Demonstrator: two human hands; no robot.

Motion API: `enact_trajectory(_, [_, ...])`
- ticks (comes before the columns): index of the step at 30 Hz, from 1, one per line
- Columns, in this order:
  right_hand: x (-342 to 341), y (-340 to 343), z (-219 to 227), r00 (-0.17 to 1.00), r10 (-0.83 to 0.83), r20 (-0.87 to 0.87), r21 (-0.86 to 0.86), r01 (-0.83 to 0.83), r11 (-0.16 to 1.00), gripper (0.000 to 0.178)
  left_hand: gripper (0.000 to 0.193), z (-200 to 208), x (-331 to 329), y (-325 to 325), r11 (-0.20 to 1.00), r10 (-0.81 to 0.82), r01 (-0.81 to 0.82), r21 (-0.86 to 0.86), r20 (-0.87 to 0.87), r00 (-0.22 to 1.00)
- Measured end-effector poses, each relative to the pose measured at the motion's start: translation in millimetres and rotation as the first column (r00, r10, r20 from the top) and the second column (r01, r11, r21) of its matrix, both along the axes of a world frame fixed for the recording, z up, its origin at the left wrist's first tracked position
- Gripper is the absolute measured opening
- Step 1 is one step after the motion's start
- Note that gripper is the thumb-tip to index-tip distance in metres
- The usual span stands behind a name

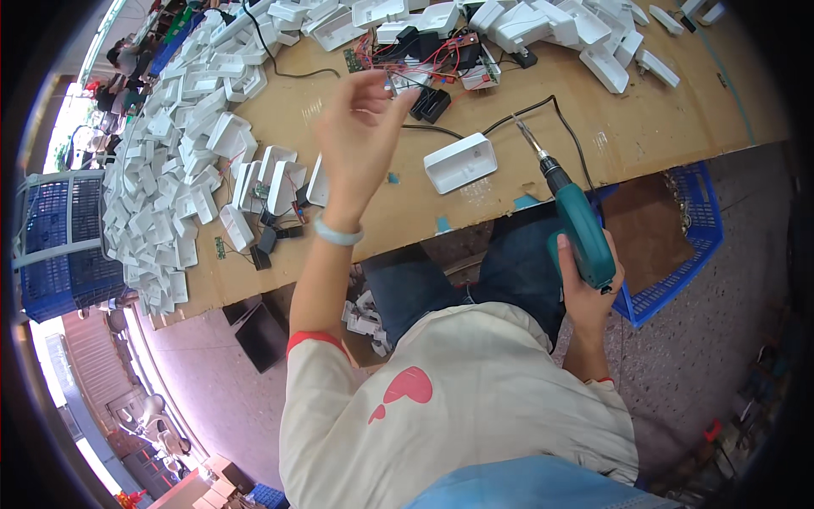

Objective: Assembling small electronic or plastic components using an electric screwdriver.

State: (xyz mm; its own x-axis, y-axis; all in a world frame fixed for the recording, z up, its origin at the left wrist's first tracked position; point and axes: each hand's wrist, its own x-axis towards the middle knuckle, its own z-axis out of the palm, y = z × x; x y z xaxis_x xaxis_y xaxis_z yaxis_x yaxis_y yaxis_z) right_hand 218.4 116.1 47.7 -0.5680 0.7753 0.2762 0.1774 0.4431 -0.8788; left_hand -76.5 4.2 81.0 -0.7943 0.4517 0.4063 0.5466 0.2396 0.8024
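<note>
My right hand (590, 297) is wrapped round the handle of a teal corded electric screwdriver (582, 229). Its long bit slants up and left over the cardboard tabletop, the tip above and right of a hollow white plastic housing (460, 165). That housing lies near the table's front edge, touched by neither hand. My left hand (363, 119) is raised over the table with bent fingers and the thumb held apart; no held thing shows in it. Just beyond it lies a tangle of red and black wires (454, 53) with circuit boards and black blocks (431, 105).
A large heap of white housings (170, 161) covers the table's left side, and more housings (604, 68) lie along the far side. A black cord (564, 114) runs across the cardboard (678, 119). A blue crate (702, 233) stands below the right edge.
</note>
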Motion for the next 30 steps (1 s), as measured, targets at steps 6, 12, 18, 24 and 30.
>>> enact_trajectory(6, [13.2,3.7,-12.9,0.997,-0.072,-0.021,-0.001,0.072,0.997,0.02,0.045,-13.7,-1.9,40.4,0.97,-0.22,0.238,0.045,0.577,0.787])
enact_trajectory(12, [13.1,12.1,-11.1,0.996,-0.075,-0.043,-0.007,0.075,0.997,0.025,0.036,-36.2,-19.7,56.0,0.97,-0.086,-0.082,0.23,0.637,0.766])
enact_trajectory(18, [11.2,11.9,-5.6,0.998,-0.057,-0.016,-0.007,0.057,0.998,0.027,0.025,-34.2,-34.4,61.4,0.867,-0.234,-0.037,0.496,0.472,0.85])
enact_trajectory(24, [13.2,10.3,-8.3,0.998,-0.061,-0.032,-0.016,0.06,0.998,0.028,0.022,30.7,-15.8,24.8,0.722,-0.305,0.033,0.691,0.276,0.911])
enact_trajectory(30, [17.3,7.4,-4.2,1.0,-0.015,-0.002,0.002,0.015,1.0,0.031,0.02,4.7,35.2,-14.9,0.982,-0.188,0.174,0.072,0.404,0.895])
